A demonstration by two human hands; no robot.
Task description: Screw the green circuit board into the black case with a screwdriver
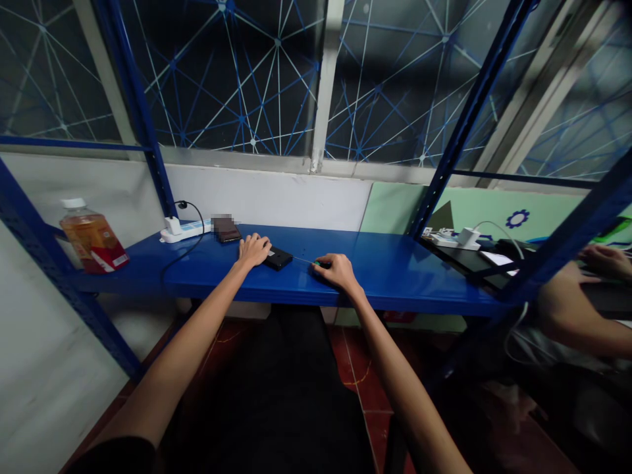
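Observation:
A flat black box [279, 258] with a pale label lies on the blue desk [390, 263] in front of me. My left hand [254, 250] is closed over its left end, fingers bent on top and against it. In my right hand [336, 268] is a screwdriver [317, 264], its green handle mostly hidden by my fingers. The screwdriver's thin shaft points left, low over the desktop, with its tip close to the box's right end. Whether the tip touches the box, I cannot tell. A few tiny dark specks [303, 251] lie behind the shaft.
A white power strip [190, 230] with a plugged-in black cable [185, 255] sits at the back left, beside a dark, partly blurred flat object [228, 230]. A bottle of amber drink [91, 236] stands far left. Blue posts [447, 125] frame the desk; another person's arm [577, 309] is at right.

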